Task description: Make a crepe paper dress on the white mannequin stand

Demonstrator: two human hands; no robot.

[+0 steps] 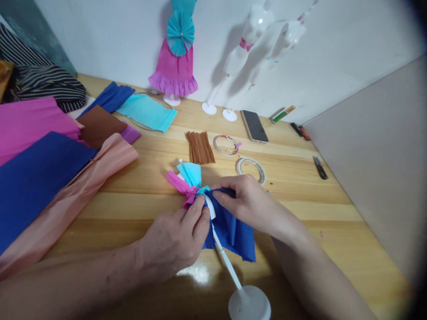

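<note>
A small white mannequin on a stand [227, 262] lies tilted over the table, its round base towards me. Light blue crepe paper [190, 174] and a pink strip [180, 184] are gathered around its upper part. Dark blue crepe paper [238, 233] hangs about its lower body, with part of the white form showing between the edges. My left hand [178, 233] pinches the blue paper against the mannequin near the waist. On the other side, my right hand [245, 200] grips the paper's upper edge between thumb and fingers.
Folded crepe paper in blue [43, 178], pink and brown lies at the left. Beyond my hands are a pleated brown piece [200, 147], a tape roll [251, 171], a ring-shaped dish [226, 145] and a phone [254, 126]. A dressed mannequin [175, 62] and two bare ones stand by the wall. A cutter [320, 168] lies right.
</note>
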